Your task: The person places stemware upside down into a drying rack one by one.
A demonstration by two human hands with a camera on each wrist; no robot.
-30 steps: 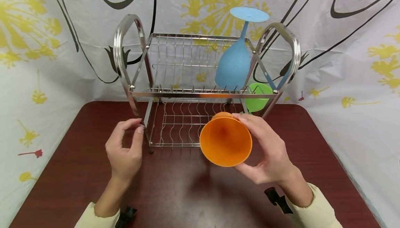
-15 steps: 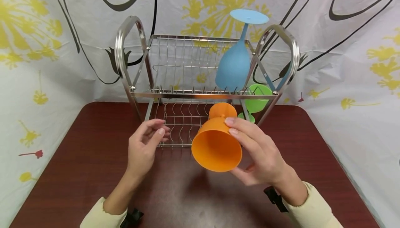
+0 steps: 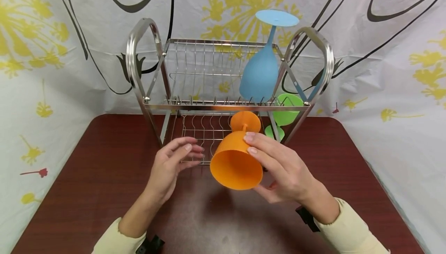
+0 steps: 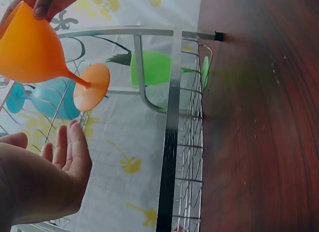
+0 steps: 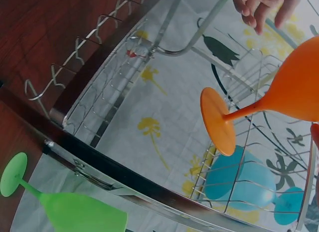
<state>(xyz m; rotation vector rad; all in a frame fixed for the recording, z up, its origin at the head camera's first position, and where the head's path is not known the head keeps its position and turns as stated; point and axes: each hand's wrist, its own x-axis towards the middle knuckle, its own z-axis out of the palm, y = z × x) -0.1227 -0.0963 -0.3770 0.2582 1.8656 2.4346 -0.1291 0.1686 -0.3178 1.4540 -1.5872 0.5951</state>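
Observation:
My right hand (image 3: 287,170) grips an orange plastic goblet (image 3: 231,145) by its bowl, fingers on top and thumb beneath. The goblet is tilted, its mouth facing me and its round foot pointing toward the rack. To its left, my left hand (image 3: 170,169) is held in the air with loosely bent fingers, apart from the goblet and holding nothing. In the left wrist view, the orange goblet's foot (image 4: 92,87) lies just beyond the left fingertips. Behind both hands stands a two-tier metal dish rack (image 3: 223,107). A blue goblet (image 3: 259,74) sits upside down on its upper tier, at the right.
A green goblet (image 3: 287,110) stands upright by the rack's right side, partly hidden behind its frame. Wire slots (image 3: 200,130) line the lower tier. The dark red table (image 3: 87,176) meets a white patterned sheet (image 3: 52,91) behind and at the sides.
My right hand has shifted the orange goblet left and tipped it, bringing its stem and foot into view. The left hand has moved right toward the goblet, its fingers spreading from a near pinch.

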